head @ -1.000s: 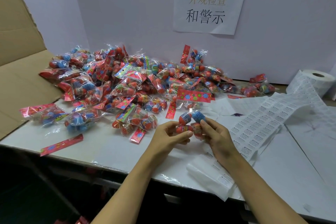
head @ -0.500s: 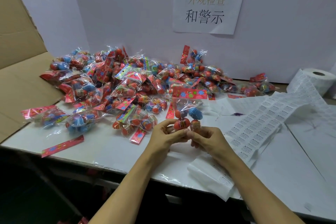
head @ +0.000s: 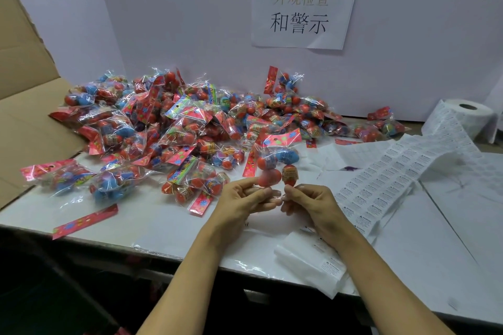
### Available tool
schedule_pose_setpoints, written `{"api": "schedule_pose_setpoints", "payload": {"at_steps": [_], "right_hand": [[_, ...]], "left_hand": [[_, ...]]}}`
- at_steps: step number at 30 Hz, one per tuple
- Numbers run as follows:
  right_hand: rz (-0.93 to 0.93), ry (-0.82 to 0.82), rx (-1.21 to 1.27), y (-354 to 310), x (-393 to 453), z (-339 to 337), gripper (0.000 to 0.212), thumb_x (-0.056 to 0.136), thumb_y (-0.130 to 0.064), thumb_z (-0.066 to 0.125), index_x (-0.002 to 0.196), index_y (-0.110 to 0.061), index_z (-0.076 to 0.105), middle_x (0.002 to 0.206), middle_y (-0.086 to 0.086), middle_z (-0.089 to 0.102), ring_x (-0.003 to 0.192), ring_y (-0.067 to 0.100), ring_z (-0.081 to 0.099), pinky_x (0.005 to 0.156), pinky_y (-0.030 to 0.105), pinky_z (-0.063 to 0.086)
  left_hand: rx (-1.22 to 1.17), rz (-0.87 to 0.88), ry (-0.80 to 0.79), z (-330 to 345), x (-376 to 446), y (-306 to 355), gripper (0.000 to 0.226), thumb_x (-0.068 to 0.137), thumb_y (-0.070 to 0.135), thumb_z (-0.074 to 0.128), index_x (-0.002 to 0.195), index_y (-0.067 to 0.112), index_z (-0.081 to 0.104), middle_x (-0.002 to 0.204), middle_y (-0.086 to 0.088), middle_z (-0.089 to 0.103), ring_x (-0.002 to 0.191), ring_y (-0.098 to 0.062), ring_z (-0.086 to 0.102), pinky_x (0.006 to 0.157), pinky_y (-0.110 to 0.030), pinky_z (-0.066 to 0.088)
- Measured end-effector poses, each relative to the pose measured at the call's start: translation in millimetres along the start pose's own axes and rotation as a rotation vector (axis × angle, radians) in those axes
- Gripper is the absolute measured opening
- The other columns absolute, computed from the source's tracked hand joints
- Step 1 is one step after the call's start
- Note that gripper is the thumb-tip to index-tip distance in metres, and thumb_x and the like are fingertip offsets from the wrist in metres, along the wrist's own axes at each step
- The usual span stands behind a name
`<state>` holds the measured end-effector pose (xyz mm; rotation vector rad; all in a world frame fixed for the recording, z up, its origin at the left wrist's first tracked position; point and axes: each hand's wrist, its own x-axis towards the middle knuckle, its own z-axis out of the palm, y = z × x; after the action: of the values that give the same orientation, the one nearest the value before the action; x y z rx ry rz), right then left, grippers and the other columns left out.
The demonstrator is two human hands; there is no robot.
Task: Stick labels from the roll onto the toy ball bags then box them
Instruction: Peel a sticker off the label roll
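Both the left hand (head: 242, 198) and the right hand (head: 307, 200) pinch the bottom edge of one toy ball bag (head: 275, 164), held upright at 12 o'clock from the hands, above the table (head: 163, 226). The slick film could slip, dropping the bag into the pile (head: 177, 130) at 10 o'clock, or crease under a label from the strip (head: 386, 179) at 3 o'clock.

A white wall panel (head: 168, 22) with a taped paper sign (head: 304, 5) backs the white table (head: 424, 258)

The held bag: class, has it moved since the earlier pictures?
Yes. The bag has tipped upright, its header now up toward the pile, away from the table edge.
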<state>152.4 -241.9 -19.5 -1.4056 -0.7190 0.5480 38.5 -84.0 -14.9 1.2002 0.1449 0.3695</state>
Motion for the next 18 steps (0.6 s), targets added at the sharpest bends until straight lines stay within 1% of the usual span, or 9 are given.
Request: {"api": "schedule_pose_setpoints", "payload": {"at_steps": [2, 5, 7, 9, 13, 15, 18], "right_hand": [[0.000, 0.007, -0.004, -1.1, -0.4, -0.1, 0.037, 0.087, -0.042, 0.070, 0.082, -0.007, 0.079, 0.079, 0.019, 0.074, 0.069, 0.023, 0.066, 0.073, 0.034, 0.051], [-0.001, 0.023, -0.011, -3.3, -0.8, 1.9, 0.034, 0.090, -0.041, 0.065, 0.085, -0.011, 0.080, 0.084, 0.017, 0.076, 0.072, 0.021, 0.069, 0.069, 0.024, 0.052], [0.005, 0.034, 0.003, -5.2, -1.3, 3.6, 0.033, 0.091, -0.041, 0.063, 0.085, -0.014, 0.081, 0.085, 0.017, 0.077, 0.073, 0.021, 0.071, 0.067, 0.021, 0.051], [0.011, 0.040, 0.019, -6.3, -1.4, 4.3, 0.032, 0.091, -0.041, 0.061, 0.085, -0.017, 0.081, 0.085, 0.017, 0.077, 0.073, 0.021, 0.071, 0.067, 0.021, 0.050], [0.010, 0.065, 0.082, -5.3, -0.3, 3.7, 0.033, 0.091, -0.040, 0.060, 0.084, -0.014, 0.081, 0.076, 0.015, 0.073, 0.068, 0.022, 0.065, 0.067, 0.028, 0.049], [0.013, 0.079, 0.104, -5.0, 0.5, 3.0, 0.035, 0.091, -0.041, 0.060, 0.083, -0.014, 0.080, 0.073, 0.014, 0.071, 0.066, 0.020, 0.062, 0.066, 0.029, 0.049], [0.012, 0.084, 0.113, -4.3, 0.5, 2.6, 0.039, 0.093, -0.044, 0.056, 0.083, -0.015, 0.080, 0.074, 0.014, 0.071, 0.067, 0.021, 0.063, 0.065, 0.028, 0.050]], "left_hand": [[-0.012, 0.006, 0.000, -1.9, 0.6, 0.7, 0.022, 0.087, 0.006, 0.072, 0.107, 0.012, 0.080, 0.104, -0.027, 0.075, 0.088, -0.033, 0.078, 0.077, -0.028, 0.062], [-0.015, 0.026, -0.020, -3.3, 2.1, 0.0, 0.025, 0.096, -0.003, 0.062, 0.116, 0.006, 0.074, 0.108, -0.028, 0.074, 0.095, -0.035, 0.077, 0.083, -0.029, 0.061], [-0.035, 0.037, -0.040, -3.7, 2.6, -0.2, 0.026, 0.098, -0.007, 0.058, 0.115, 0.005, 0.074, 0.110, -0.029, 0.074, 0.099, -0.038, 0.075, 0.085, -0.029, 0.061], [-0.062, 0.046, -0.052, -4.3, 3.0, 0.3, 0.027, 0.098, -0.009, 0.057, 0.111, 0.005, 0.076, 0.110, -0.030, 0.073, 0.100, -0.038, 0.075, 0.085, -0.028, 0.060], [-0.137, 0.025, -0.095, -7.3, 4.1, 0.6, 0.027, 0.095, -0.009, 0.058, 0.116, -0.002, 0.072, 0.115, -0.033, 0.070, 0.102, -0.042, 0.074, 0.087, -0.028, 0.060], [-0.181, 0.004, -0.120, -9.1, 4.8, 0.8, 0.029, 0.094, -0.010, 0.058, 0.115, -0.001, 0.075, 0.118, -0.035, 0.069, 0.104, -0.044, 0.073, 0.088, -0.028, 0.060], [-0.233, -0.026, -0.162, -10.8, 4.9, 1.7, 0.033, 0.092, -0.011, 0.059, 0.115, 0.004, 0.077, 0.120, -0.034, 0.068, 0.107, -0.044, 0.071, 0.088, -0.026, 0.059]]}}
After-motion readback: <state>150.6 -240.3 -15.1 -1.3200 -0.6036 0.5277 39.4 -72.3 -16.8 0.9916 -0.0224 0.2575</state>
